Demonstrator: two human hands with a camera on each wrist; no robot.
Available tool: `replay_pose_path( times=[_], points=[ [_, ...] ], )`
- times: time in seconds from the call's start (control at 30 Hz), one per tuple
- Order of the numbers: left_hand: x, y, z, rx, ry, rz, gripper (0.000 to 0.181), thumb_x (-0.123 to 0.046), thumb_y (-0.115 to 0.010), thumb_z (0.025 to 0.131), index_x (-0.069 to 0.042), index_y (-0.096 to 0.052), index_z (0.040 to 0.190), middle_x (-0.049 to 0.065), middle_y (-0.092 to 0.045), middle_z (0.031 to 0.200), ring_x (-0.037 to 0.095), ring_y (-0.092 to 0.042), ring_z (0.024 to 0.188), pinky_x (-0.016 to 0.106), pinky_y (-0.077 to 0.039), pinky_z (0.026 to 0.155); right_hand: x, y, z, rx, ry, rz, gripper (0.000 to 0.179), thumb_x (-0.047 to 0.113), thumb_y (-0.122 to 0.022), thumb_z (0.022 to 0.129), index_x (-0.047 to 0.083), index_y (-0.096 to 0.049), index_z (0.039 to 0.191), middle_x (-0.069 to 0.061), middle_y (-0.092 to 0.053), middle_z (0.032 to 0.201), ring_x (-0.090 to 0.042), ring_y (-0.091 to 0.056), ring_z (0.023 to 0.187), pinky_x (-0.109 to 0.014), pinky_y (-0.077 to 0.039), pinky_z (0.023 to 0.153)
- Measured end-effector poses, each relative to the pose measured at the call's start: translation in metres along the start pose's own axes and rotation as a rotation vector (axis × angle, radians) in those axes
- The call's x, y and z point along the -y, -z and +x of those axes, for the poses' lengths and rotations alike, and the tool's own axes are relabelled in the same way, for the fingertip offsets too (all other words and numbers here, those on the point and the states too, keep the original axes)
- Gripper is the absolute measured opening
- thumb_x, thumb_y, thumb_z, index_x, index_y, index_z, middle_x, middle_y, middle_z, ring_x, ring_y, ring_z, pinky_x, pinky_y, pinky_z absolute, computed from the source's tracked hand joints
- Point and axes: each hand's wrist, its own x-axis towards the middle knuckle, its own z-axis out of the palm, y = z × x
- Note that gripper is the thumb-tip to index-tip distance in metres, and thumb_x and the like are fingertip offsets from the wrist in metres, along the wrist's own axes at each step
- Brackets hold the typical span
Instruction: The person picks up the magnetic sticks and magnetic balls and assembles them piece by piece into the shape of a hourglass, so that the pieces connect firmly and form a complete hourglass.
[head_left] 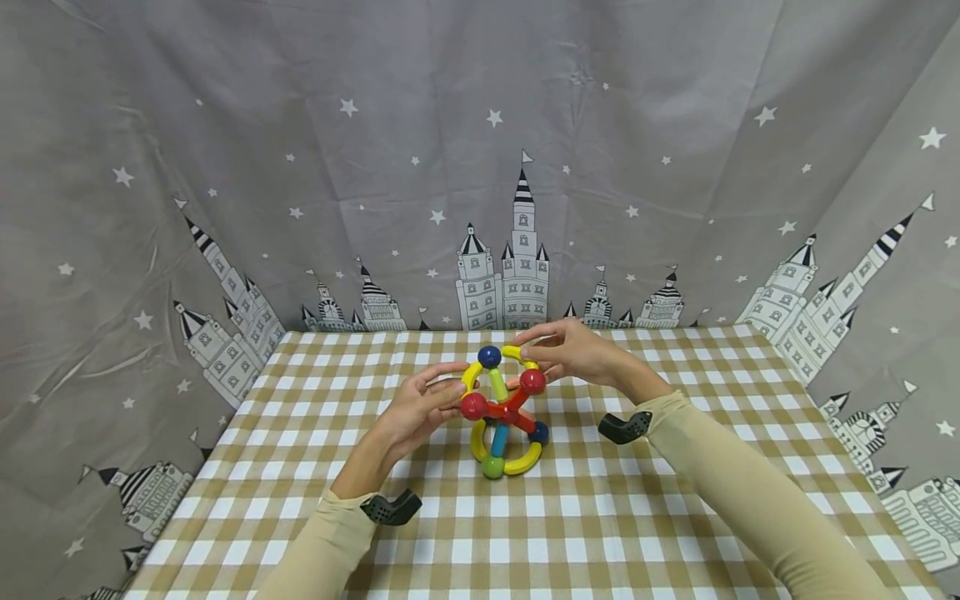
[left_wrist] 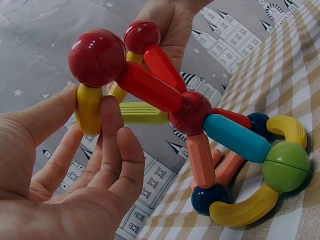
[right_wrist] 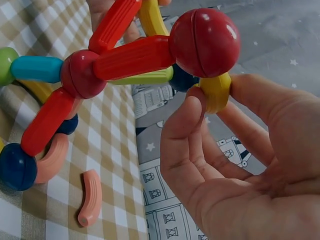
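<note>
A construction of coloured balls and rods, magnetic-toy style, stands on the table, with a red ball (head_left: 510, 415) at its centre. Its base has a green ball (head_left: 492, 467), dark blue balls and curved yellow rods. Thumb and fingers of my left hand (head_left: 416, 406) pinch a curved yellow rod (left_wrist: 89, 110) under the upper left red ball (left_wrist: 97, 56). On the other side, my right hand (head_left: 573, 350) pinches another curved yellow rod (right_wrist: 216, 94) beside the upper right red ball (right_wrist: 205, 42). Between them sits a dark blue ball (head_left: 489, 357) at the top, above a lime-green rod (head_left: 498, 385).
A loose pink curved rod (right_wrist: 90, 199) lies on the checked tablecloth (head_left: 585, 533) near the base. Behind the table hangs a grey curtain (head_left: 420, 108) printed with castles and stars. Black wrist devices (head_left: 392, 507) sit on both sleeves.
</note>
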Motion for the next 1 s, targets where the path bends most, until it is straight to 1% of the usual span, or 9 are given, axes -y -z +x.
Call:
replay_pose_path(
  times=[0.17, 0.33, 0.47, 0.6, 0.7, 0.87, 1.0],
  points=[
    [0.000, 0.000, 0.000, 0.002, -0.001, 0.002, 0.048, -0.008, -0.067, 0.100, -0.003, -0.050, 0.145, 0.029, -0.054, 0.142, 0.023, -0.069, 0.099, 0.037, -0.057, 0.091, -0.001, 0.001, 0.001, 0.018, -0.004, -0.011, 0.035, 0.019, -0.070, 0.100, 0.006, -0.067, 0.132, -0.017, -0.063, 0.134, -0.029, -0.068, 0.102, -0.046, -0.059, 0.085],
    [0.000, 0.000, 0.001, 0.003, -0.003, 0.005, 0.049, -0.009, -0.067, 0.100, -0.003, -0.049, 0.146, 0.030, -0.054, 0.142, 0.023, -0.070, 0.099, 0.037, -0.057, 0.091, -0.002, 0.002, 0.001, 0.027, -0.001, -0.032, 0.035, 0.021, -0.071, 0.100, 0.007, -0.068, 0.132, -0.016, -0.063, 0.135, -0.034, -0.066, 0.109, -0.046, -0.059, 0.085],
    [0.001, 0.000, 0.000, 0.001, -0.010, -0.003, 0.049, -0.008, -0.068, 0.100, -0.003, -0.050, 0.145, 0.027, -0.059, 0.137, 0.023, -0.070, 0.099, 0.037, -0.057, 0.091, -0.003, 0.002, 0.002, 0.038, 0.004, -0.029, 0.036, 0.022, -0.071, 0.099, 0.007, -0.068, 0.132, -0.016, -0.062, 0.136, -0.039, -0.063, 0.116, -0.047, -0.059, 0.087],
    [0.002, -0.002, -0.003, 0.012, -0.031, -0.014, 0.047, -0.003, -0.066, 0.099, -0.003, -0.050, 0.143, 0.022, -0.066, 0.126, 0.023, -0.070, 0.096, 0.037, -0.058, 0.088, -0.004, 0.002, 0.005, 0.047, 0.011, -0.009, 0.035, 0.021, -0.070, 0.100, 0.006, -0.067, 0.131, -0.016, -0.060, 0.139, -0.036, -0.063, 0.117, -0.048, -0.058, 0.089],
    [0.002, -0.005, -0.006, 0.019, -0.052, -0.010, 0.046, 0.000, -0.065, 0.099, -0.003, -0.050, 0.142, 0.020, -0.069, 0.119, 0.022, -0.070, 0.092, 0.037, -0.059, 0.086, -0.004, 0.002, 0.007, 0.052, 0.023, 0.007, 0.035, 0.019, -0.069, 0.100, 0.004, -0.067, 0.132, -0.016, -0.058, 0.141, -0.034, -0.062, 0.119, -0.048, -0.058, 0.089],
    [0.002, -0.008, -0.011, 0.002, -0.062, 0.006, 0.045, -0.001, -0.067, 0.098, -0.004, -0.051, 0.140, 0.023, -0.067, 0.121, 0.021, -0.069, 0.090, 0.040, -0.057, 0.089, -0.004, 0.001, 0.009, 0.060, 0.024, 0.023, 0.038, 0.019, -0.068, 0.101, 0.001, -0.064, 0.135, -0.016, -0.059, 0.140, -0.039, -0.058, 0.124, -0.048, -0.058, 0.089],
    [0.002, -0.009, -0.013, -0.003, -0.067, 0.005, 0.046, 0.000, -0.067, 0.098, -0.004, -0.051, 0.141, 0.021, -0.068, 0.119, 0.022, -0.069, 0.089, 0.042, -0.057, 0.091, -0.003, 0.001, 0.011, 0.060, 0.020, 0.029, 0.039, 0.018, -0.067, 0.102, 0.000, -0.063, 0.136, -0.015, -0.059, 0.139, -0.037, -0.059, 0.124, -0.048, -0.057, 0.090]
  ],
)
